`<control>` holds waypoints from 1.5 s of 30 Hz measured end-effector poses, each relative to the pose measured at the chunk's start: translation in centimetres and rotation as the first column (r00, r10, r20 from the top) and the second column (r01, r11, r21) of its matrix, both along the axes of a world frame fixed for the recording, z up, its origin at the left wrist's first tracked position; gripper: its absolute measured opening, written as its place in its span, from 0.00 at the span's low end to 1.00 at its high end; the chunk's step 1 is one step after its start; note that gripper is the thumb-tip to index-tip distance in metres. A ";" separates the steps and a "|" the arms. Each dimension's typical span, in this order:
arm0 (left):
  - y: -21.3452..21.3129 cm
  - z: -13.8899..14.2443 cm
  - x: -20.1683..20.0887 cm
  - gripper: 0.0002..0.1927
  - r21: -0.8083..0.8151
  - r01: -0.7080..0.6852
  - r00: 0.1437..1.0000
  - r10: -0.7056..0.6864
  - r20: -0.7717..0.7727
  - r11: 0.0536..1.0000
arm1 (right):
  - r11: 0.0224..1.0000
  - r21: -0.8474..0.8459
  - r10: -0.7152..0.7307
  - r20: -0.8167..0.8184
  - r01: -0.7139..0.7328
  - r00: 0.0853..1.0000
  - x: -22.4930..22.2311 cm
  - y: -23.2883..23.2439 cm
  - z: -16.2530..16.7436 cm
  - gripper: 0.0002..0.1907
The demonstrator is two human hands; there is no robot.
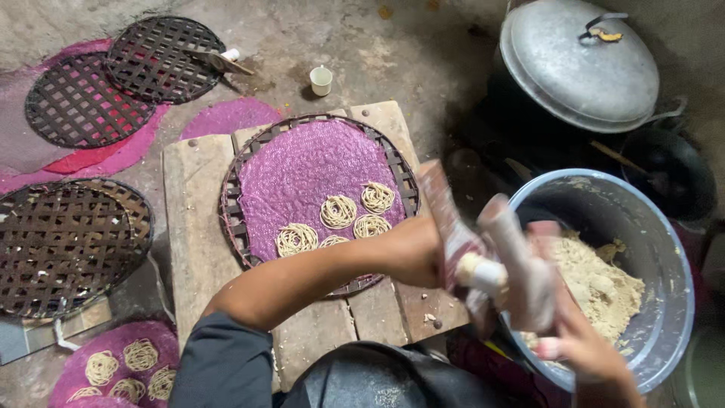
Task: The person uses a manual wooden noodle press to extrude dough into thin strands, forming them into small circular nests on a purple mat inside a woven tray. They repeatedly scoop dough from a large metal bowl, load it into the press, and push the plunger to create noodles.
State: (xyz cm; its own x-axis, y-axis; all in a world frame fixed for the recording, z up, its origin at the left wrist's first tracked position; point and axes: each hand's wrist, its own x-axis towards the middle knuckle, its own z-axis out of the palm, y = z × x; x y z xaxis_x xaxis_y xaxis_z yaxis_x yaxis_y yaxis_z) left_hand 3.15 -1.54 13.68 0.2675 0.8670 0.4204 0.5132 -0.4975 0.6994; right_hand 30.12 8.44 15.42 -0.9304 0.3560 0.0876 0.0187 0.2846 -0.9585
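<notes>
My left hand (442, 253) and my right hand (563, 332) both grip a dough-coated noodle press (487, 264), blurred by motion, at the near rim of a grey bowl (672, 249) holding beige dough (604, 283). To the left, a round woven tray (240, 219) with a purple mesh sheet (302, 170) lies on a wooden board (192, 227). Several coiled noodle nests (337, 211) lie on the sheet's near right part.
Three bare woven trays (64, 245) lie on the floor at left. A purple sheet with more noodle nests (121, 366) shows at bottom left. A small white cup (321, 79) stands behind the board. A large metal lid (578, 60) covers a pot at top right.
</notes>
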 end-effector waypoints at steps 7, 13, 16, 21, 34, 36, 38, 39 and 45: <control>0.9 -1.5 -6.6 0.40 -0.051 0.183 0.959 -0.167 0.230 0.982 | 0.802 -0.590 -0.087 -0.272 -0.095 0.958 6.4 4.0 -8.9 0.47; -7.6 -10.1 -24.6 0.21 0.116 -0.958 0.231 0.947 -0.223 0.261 | 0.688 -0.115 -0.699 0.161 0.717 0.696 13.7 7.7 -12.5 0.40; -10.8 -12.9 -25.8 0.17 -0.174 -0.959 0.257 0.942 -0.215 0.222 | 0.628 0.032 -0.761 0.233 0.778 0.605 15.0 8.8 -16.3 0.34; -12.2 -14.1 -25.1 0.19 -0.099 -0.983 0.150 0.988 0.038 0.153 | 0.621 -0.541 -0.705 -0.069 0.567 0.706 11.9 9.1 -18.0 0.28; -21.2 -13.0 -8.9 0.31 -0.169 -0.972 0.217 0.899 -0.381 0.163 | 0.868 -0.496 0.000 0.072 0.035 0.997 -5.5 4.5 -10.1 0.55; -19.7 -11.1 -9.7 0.35 -0.317 -0.856 0.410 0.910 0.063 0.408 | 0.825 -0.565 0.218 0.349 0.019 0.912 -8.3 4.1 -9.1 0.54; -17.5 -9.5 -10.6 0.41 -0.349 -0.367 0.314 0.469 0.826 0.862 | 0.677 -0.661 0.567 0.186 -0.325 0.802 -11.8 2.5 -9.1 0.52; -16.2 -8.9 -10.9 0.45 -0.113 -0.109 0.018 0.116 0.993 0.988 | 0.555 -0.686 0.713 0.099 -0.471 0.694 -13.0 1.6 -8.8 0.52; -10.7 -8.8 -11.9 0.39 0.380 0.019 -0.088 -0.377 0.922 0.925 | 0.420 -0.794 0.859 0.192 -0.440 0.475 -16.9 0.6 -5.0 0.48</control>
State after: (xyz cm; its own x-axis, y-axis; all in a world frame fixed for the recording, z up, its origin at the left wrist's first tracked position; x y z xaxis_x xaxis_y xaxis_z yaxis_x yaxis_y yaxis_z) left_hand -8.71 -12.28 4.87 -0.4255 0.7223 0.5452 -0.7513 -0.6177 0.2322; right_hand 13.21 9.05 10.42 -0.6655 -0.6236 -0.4101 0.6141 -0.1451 -0.7758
